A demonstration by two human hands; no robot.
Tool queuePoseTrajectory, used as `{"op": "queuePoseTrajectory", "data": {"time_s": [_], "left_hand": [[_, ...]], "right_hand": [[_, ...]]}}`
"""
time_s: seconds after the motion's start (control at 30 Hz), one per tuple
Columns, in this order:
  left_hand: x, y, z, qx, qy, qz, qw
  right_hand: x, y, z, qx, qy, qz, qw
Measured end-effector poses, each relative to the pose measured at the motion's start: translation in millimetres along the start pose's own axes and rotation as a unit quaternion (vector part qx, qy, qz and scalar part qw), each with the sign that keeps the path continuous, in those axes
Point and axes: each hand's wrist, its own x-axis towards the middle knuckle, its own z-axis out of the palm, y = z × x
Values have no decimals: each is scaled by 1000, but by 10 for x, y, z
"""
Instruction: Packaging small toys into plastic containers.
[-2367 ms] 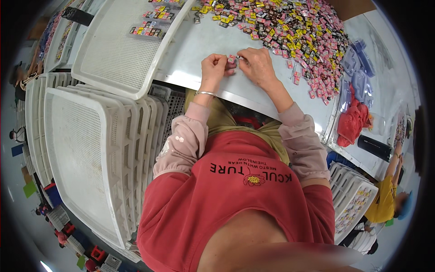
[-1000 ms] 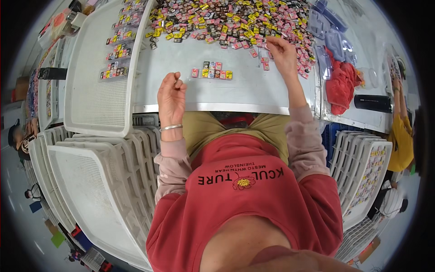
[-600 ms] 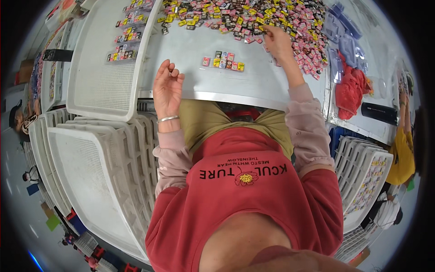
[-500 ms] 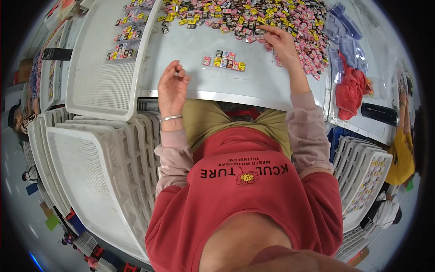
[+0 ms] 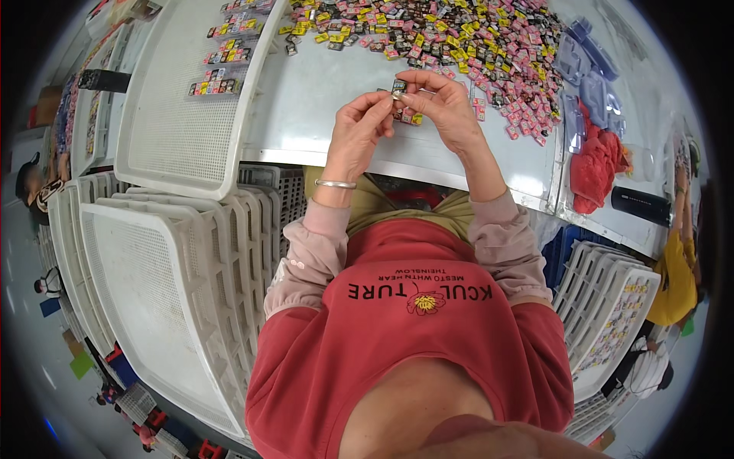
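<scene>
One small dark block [image 5: 399, 86] sits between your left hand [image 5: 356, 131] and right hand [image 5: 451, 115]. Both pinch it, fingers nearly closed.

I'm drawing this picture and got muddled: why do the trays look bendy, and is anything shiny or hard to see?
In the head view, the fisheye lens bends the stacked trays; in the head view, light glares off the table; in the head view, the dark piece at the fingertips is too small to see clearly.
</scene>
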Motion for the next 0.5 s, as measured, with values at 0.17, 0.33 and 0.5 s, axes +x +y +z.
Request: {"op": "queuePoseTrajectory", "data": {"time_s": [0.17,0.33,0.5], "left_hand": [[5,-24,-17,44,20,5,999],[104,133,-117,97,19,34,995],[167,629,-430,65,83,121,987]], "right_hand": [[0,-4,23,8,5,9,1000],[207,-50,-48,-87,-6,25,996],[412,-314,-326,-69,49,-30,996]]}}
